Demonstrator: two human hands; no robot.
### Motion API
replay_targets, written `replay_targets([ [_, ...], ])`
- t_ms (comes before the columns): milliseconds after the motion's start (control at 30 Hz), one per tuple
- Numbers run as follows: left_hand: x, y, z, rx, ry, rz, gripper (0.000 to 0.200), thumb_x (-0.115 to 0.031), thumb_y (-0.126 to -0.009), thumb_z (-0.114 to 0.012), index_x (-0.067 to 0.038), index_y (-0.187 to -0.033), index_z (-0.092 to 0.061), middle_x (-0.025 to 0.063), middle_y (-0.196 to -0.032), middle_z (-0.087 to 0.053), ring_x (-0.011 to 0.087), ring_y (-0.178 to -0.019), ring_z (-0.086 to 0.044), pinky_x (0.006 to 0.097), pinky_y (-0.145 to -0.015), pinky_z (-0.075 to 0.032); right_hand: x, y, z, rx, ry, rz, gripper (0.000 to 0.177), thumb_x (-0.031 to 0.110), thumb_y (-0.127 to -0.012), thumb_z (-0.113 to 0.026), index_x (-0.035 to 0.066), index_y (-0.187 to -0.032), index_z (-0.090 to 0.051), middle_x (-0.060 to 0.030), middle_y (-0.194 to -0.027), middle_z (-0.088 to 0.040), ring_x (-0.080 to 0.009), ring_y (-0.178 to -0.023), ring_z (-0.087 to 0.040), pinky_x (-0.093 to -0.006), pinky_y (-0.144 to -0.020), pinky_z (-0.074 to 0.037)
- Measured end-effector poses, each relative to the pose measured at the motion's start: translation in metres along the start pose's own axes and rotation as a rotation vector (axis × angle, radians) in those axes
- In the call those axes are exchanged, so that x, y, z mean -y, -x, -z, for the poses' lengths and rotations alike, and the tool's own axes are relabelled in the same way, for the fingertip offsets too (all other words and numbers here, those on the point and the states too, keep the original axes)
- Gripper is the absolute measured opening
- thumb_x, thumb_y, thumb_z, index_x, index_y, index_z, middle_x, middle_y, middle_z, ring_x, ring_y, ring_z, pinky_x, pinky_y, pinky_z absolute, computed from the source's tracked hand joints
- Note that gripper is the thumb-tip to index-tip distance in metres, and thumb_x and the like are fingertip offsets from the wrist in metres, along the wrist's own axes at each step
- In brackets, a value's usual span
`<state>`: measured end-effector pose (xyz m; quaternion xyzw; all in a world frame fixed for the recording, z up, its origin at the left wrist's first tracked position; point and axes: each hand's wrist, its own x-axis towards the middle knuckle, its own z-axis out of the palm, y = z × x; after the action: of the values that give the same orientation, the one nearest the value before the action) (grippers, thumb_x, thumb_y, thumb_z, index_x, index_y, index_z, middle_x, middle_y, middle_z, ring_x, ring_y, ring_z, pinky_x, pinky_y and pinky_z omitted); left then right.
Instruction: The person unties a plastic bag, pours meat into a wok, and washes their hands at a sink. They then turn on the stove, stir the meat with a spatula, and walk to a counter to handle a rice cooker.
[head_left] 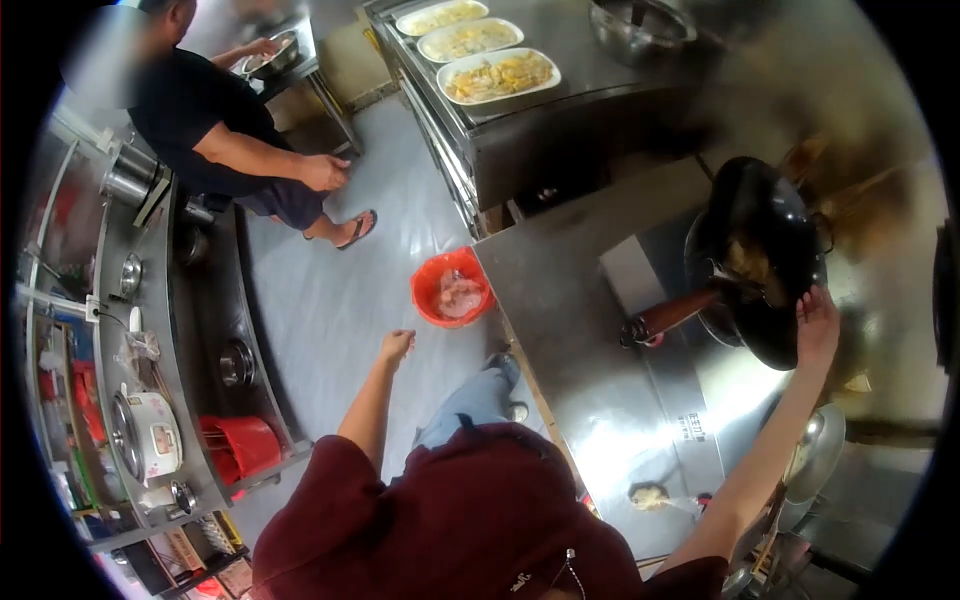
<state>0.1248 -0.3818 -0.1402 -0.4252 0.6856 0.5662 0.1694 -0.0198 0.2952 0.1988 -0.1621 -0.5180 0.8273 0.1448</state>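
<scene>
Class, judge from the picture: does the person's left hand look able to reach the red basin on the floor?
Probably yes, by stooping: the left hand hangs free near the red basin, which sits on open floor with nothing between them.

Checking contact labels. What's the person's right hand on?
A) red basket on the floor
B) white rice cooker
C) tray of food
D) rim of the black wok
D: the right hand sits on the lower rim of the tilted black wok, while the left hand hangs free above the floor.
</scene>
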Motion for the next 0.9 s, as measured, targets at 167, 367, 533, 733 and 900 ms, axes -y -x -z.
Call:
replay_targets([
  [167, 0.017, 0.037, 0.035, -0.017, 0.141, 0.145, 0.016, -0.03, -0.077, -0.056, -0.016, -0.084, -0.057, -0.0053, -0.076, -0.056, 0.0077, -0.066, -0.053, 0.0277, -0.061, -0.039, -0.002, -0.013, 0.033, 0.037, -0.28, 0.037, 0.025, 0.013, -0.085, -0.045, -0.004, -0.103, -0.05, -0.012, -0.1, -0.052, -0.0225, -0.09, -0.05, -0.0346, -0.084, -0.042],
  [367, 0.032, 0.039, 0.099, -0.039, 0.496, 0.19, 0.014, -0.028, -0.079, -0.055, -0.017, -0.087, -0.056, -0.0038, -0.081, -0.057, 0.0092, -0.071, -0.053, 0.0289, -0.065, -0.04, 0.019, 0.002, -0.043, 0.096, -0.401, 0.127, 0.025, 0.011, -0.084, -0.047, -0.004, -0.104, -0.051, -0.0126, -0.101, -0.053, -0.0226, -0.091, -0.05, -0.0368, -0.086, -0.041],
  [533, 0.022, 0.018, 0.155, -0.022, 0.728, 0.148, 0.013, -0.028, -0.082, -0.052, -0.017, -0.087, -0.056, -0.0042, -0.08, -0.057, 0.0086, -0.071, -0.053, 0.0283, -0.068, -0.041, 0.006, 0.043, -0.176, 0.265, -0.418, 0.169, 0.029, 0.011, -0.084, -0.047, -0.003, -0.109, -0.05, -0.0121, -0.099, -0.054, -0.0225, -0.091, -0.05, -0.0367, -0.087, -0.04],
  [733, -0.03, -0.024, 0.256, -0.015, 0.775, 0.038, 0.013, -0.026, -0.083, -0.051, -0.016, -0.089, -0.056, -0.0046, -0.078, -0.057, 0.0079, -0.07, -0.052, 0.027, -0.068, -0.042, -0.078, 0.083, -0.373, 0.577, -0.531, 0.081, 0.026, 0.008, -0.081, -0.05, -0.004, -0.104, -0.053, -0.0128, -0.09, -0.058, -0.0231, -0.081, -0.055, -0.0366, -0.081, -0.043],
  [900, -0.061, -0.053, 0.348, -0.046, 0.865, -0.1, 0.015, -0.025, -0.083, -0.052, -0.013, -0.09, -0.056, -0.0035, -0.079, -0.057, 0.0085, -0.069, -0.052, 0.0263, -0.069, -0.042, -0.177, 0.107, -0.545, 0.59, -0.594, -0.144, 0.02, 0.007, -0.078, -0.051, -0.002, -0.096, -0.055, -0.0107, -0.084, -0.059, -0.0224, -0.079, -0.055, -0.0363, -0.08, -0.043],
])
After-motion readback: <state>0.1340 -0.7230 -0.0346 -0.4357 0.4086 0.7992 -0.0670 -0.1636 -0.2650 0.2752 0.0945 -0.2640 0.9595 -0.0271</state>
